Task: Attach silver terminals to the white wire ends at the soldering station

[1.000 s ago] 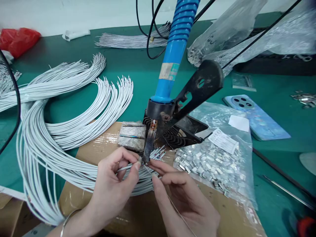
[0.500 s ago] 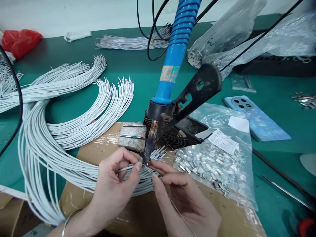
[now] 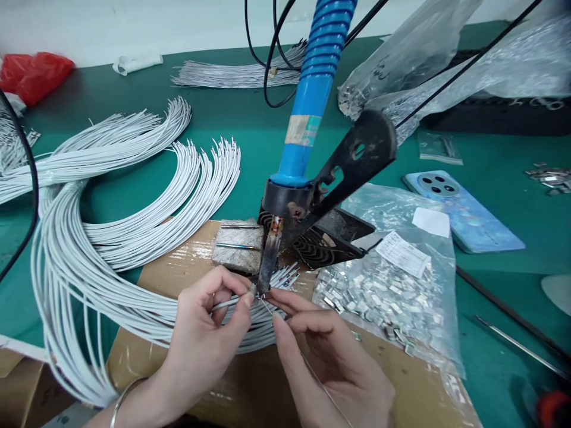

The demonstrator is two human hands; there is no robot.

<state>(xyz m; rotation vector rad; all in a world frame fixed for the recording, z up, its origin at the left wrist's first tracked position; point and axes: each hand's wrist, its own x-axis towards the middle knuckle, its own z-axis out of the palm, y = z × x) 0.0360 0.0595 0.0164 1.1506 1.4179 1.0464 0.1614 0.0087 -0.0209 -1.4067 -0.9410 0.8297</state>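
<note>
Here, the left hand [image 3: 203, 336] pinches the end of one white wire [image 3: 225, 305] between thumb and forefinger. The wire's long axis runs nearly level, left to right, and its bare end touches the soldering iron tip [image 3: 266, 270] just past those fingers [image 3: 244, 302]. From the opposite side, the right hand [image 3: 332, 356] pinches a thin solder strand [image 3: 325, 388] that slants up from the lower right to the same tip. Both hands are about equally near, almost touching under the iron. The iron slopes down from a black stand [image 3: 357, 154] over a cardboard box [image 3: 250, 392] on the green bench [image 3: 250, 137].
</note>
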